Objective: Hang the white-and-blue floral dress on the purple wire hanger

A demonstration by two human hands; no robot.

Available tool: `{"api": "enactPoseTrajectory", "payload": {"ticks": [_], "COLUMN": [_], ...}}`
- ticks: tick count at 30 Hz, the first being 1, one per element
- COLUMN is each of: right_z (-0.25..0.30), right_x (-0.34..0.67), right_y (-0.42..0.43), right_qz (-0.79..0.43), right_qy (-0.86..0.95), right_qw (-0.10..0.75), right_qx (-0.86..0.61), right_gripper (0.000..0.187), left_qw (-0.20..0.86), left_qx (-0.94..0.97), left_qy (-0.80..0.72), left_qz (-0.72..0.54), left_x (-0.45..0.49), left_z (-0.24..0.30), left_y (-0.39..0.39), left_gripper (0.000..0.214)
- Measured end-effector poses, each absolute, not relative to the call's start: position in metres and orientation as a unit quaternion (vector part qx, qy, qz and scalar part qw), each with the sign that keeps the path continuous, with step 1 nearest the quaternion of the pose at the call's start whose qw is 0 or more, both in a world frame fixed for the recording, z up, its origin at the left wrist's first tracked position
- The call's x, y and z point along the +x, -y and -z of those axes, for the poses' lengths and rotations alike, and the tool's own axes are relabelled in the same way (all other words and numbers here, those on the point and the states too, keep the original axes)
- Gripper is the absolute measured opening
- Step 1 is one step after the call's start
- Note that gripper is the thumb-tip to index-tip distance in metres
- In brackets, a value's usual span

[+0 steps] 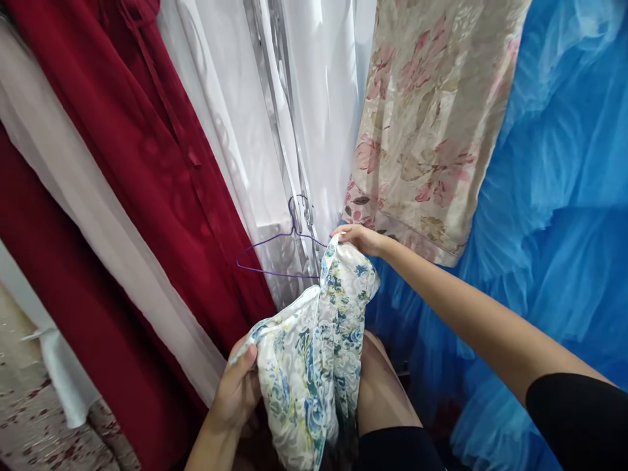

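Note:
A white garment with a blue and yellow floral print [304,366] hangs between my two hands. My left hand [240,383] is closed on its upper left edge, thumb on top. At its upper right corner, my right hand [360,239] grips the cloth, with the fingertips partly behind it. A purple wire hanger [265,269] hangs just behind the garment's top edge, its right end hidden by the cloth and my right hand. Whether the hanger touches the cloth I cannot tell. The garment's lower end drops between my legs.
Long red [161,190] and white [230,118] garments hang behind and to the left. A beige cloth with pink flowers [432,131] hangs at the upper right, beside ruffled blue tulle [554,196]. My bare knee [385,386] is below the garment.

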State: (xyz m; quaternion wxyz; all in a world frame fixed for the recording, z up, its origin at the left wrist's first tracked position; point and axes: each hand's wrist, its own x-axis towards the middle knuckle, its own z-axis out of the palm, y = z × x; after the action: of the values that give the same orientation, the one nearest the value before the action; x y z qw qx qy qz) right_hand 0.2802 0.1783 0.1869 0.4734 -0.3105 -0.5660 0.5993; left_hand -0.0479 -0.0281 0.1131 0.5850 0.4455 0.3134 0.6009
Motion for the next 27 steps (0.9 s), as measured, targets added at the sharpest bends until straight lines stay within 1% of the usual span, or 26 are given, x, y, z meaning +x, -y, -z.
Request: {"api": "enactPoseTrajectory", "payload": {"ticks": [5, 9, 11, 15, 16, 18, 20, 23, 27], "right_z": [-0.185, -0.185, -0.187, -0.195, -0.198, -0.202, -0.205, -0.204, -0.198], "right_x": [0.264, 0.265, 0.271, 0.284, 0.285, 0.287, 0.287, 0.286, 0.283], "right_y": [-0.167, -0.156, -0.152, -0.148, -0.147, -0.146, -0.144, -0.143, -0.141], "right_qz": [-0.635, -0.672, -0.686, -0.674, -0.669, -0.659, -0.650, -0.648, -0.658], "right_qy": [0.587, 0.579, 0.569, 0.579, 0.589, 0.610, 0.620, 0.608, 0.586], "right_qw": [0.405, 0.377, 0.370, 0.352, 0.344, 0.326, 0.322, 0.339, 0.356], "right_qx": [-0.297, -0.265, -0.263, -0.294, -0.296, -0.295, -0.299, -0.309, -0.310], "right_gripper": [0.035, 0.038, 0.038, 0.035, 0.035, 0.035, 0.033, 0.030, 0.024], "left_qw": [0.542, 0.466, 0.391, 0.183, 0.142, 0.089, 0.071, 0.071, 0.073], "left_qx": [0.479, 0.537, 0.619, 0.772, 0.785, 0.788, 0.778, 0.768, 0.739], "left_qy": [-0.347, -0.403, -0.444, -0.500, -0.507, -0.515, -0.511, -0.500, -0.502], "left_qz": [-0.597, -0.576, -0.516, -0.347, -0.327, -0.327, -0.357, -0.393, -0.444], "left_x": [-0.061, -0.087, -0.106, -0.143, -0.150, -0.162, -0.168, -0.170, -0.148], "left_z": [-0.130, -0.128, -0.120, -0.104, -0.103, -0.110, -0.127, -0.164, -0.209], "left_y": [0.028, 0.010, -0.003, -0.036, -0.045, -0.064, -0.082, -0.111, -0.154], "left_gripper": [0.046, 0.050, 0.050, 0.048, 0.047, 0.043, 0.041, 0.039, 0.037]}}
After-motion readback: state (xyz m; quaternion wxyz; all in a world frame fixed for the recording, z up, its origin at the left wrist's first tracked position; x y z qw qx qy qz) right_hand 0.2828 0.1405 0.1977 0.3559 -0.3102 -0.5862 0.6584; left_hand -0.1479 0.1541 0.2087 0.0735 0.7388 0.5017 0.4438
